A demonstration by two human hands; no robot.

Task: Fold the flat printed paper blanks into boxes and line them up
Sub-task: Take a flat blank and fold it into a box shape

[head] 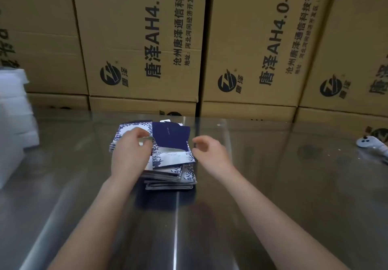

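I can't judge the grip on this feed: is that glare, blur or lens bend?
Head view: slightly soft throughout, fingertip edges of the left hand pinching the top printed blank smear; bright glare streaks and carton reflections cover the steel table; the wide-angle lens leans the cartons outward at the frame edges.

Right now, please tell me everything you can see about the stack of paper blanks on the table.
The stack of flat blanks lies unevenly on the shiny metal table. The paper is white with blue leaf print and navy panels. The top blank is raised, its navy panel tilted. The left hand pinches that blank's left part. The right hand, fingers loosely curled, is beside the right edge; contact is unclear.
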